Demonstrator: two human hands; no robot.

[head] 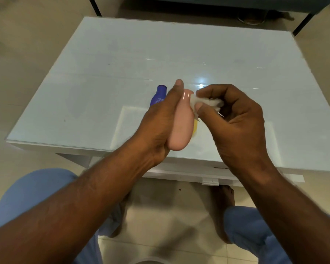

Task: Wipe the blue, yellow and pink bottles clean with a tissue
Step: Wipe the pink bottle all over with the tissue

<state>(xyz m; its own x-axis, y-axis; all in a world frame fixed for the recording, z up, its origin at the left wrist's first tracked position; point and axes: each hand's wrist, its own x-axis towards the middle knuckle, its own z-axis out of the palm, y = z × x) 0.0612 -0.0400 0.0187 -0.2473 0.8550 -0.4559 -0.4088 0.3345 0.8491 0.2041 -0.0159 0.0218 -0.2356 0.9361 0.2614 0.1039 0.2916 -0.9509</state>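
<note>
The white glossy tabletop (122,60) fills most of the view, with the person's knees in blue trousers (27,202) and bare feet on the tiled floor (160,210) below its near edge.

The left hand (160,121) is wrapped around the pink bottle (181,122), fingers curled behind it and the thumb laid straight up along its left side, gripping it above the near part of the tabletop. The right hand (236,119) is curled, its thumb and fingertips pinching a crumpled white tissue (204,101) and pressing it against the bottle's upper right side, near the neck.

The pink bottle runs lengthwise away from the person: its rounded base points back toward the body and hangs just over the near edge, its narrower top points to the far side of the tabletop, tilted slightly rightward. It sits between the two hands, against the left palm, with the tissue touching it from the right.

The blue bottle (159,95) shows beyond the left hand, cap pointing away; whether it stands or lies is not clear. A sliver of the yellow bottle (195,127) peeks out just under the pink one's right side.
</note>
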